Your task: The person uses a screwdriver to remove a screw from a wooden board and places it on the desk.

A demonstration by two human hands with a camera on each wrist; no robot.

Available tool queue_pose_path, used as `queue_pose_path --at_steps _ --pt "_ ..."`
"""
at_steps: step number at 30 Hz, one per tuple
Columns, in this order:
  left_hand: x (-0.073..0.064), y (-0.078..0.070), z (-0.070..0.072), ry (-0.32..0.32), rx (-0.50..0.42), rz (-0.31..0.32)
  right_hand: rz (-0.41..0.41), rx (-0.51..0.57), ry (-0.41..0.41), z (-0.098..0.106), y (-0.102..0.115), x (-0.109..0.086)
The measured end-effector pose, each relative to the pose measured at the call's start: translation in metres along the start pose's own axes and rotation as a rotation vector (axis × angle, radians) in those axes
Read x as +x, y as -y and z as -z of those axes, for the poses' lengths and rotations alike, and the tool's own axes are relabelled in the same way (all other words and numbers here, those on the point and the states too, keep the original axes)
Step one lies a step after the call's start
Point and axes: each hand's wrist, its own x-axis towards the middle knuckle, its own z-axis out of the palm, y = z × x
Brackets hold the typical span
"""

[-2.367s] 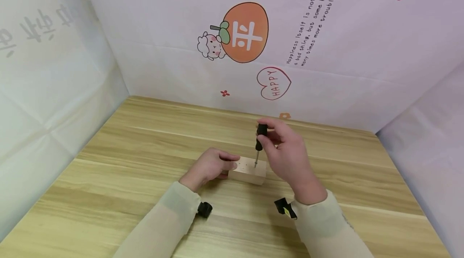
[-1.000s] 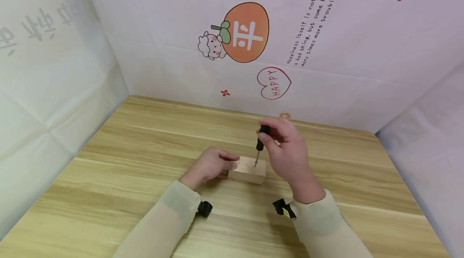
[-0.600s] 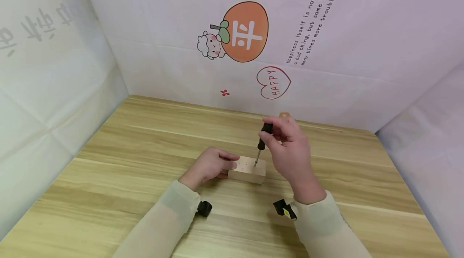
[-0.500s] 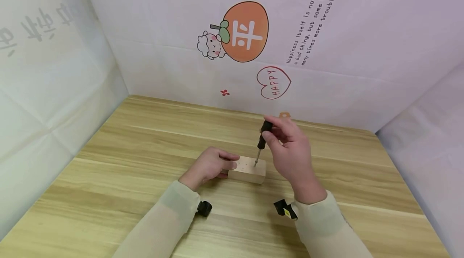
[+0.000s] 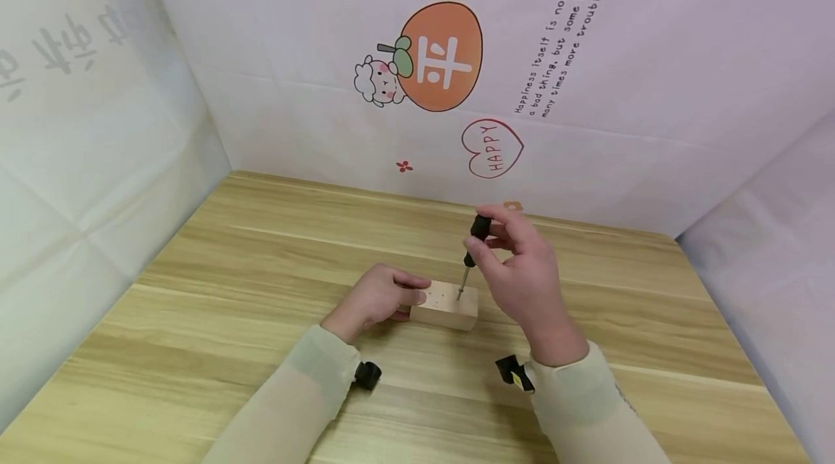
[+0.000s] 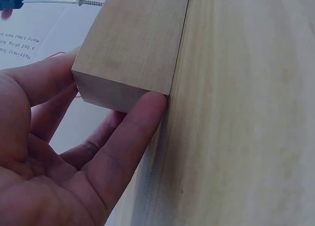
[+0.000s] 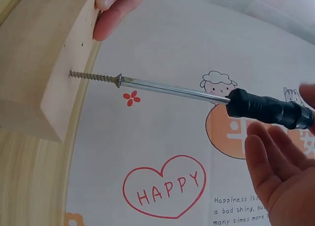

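A pale wooden block [image 5: 445, 317] lies on the table, small dark holes in its top face. My left hand [image 5: 377, 297] grips its left end, with thumb and fingers around the end in the left wrist view. From the block's top, nearer the right end, sticks a screw [image 7: 96, 77], most of its thread showing. A black-handled screwdriver [image 7: 263, 108] meets the screw head, its shaft leaning slightly right in the head view. My right hand [image 5: 522, 275] pinches the handle near its top between thumb and fingers. In the right wrist view, several of its fingers stand beside the handle.
The wood-grain table [image 5: 274, 254] runs back to a white printed sheet [image 5: 313, 87] that hangs behind it. More white sheeting stands to the left and right. Black wrist cameras [image 5: 368, 375] sit at both sleeve cuffs.
The screwdriver's handle has moved a little right, so the shaft leans more. The right fingers have shifted around the handle. The left hand and the block stay in place.
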Motion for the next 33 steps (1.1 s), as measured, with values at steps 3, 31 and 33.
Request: queue_pose_path --at_steps 3,31,33 --pt "0.0 -0.0001 0.0 -0.001 0.001 0.002 -0.007 -0.02 -0.027 0.0006 -0.0011 0.001" --pt "0.0 -0.0004 -0.001 0.004 0.014 0.002 0.038 0.085 -0.052 -0.0027 -0.0048 -0.0005" --pt "-0.0001 -0.0007 -0.0009 0.001 0.013 0.005 0.043 0.076 -0.06 -0.003 -0.0046 -0.0006"
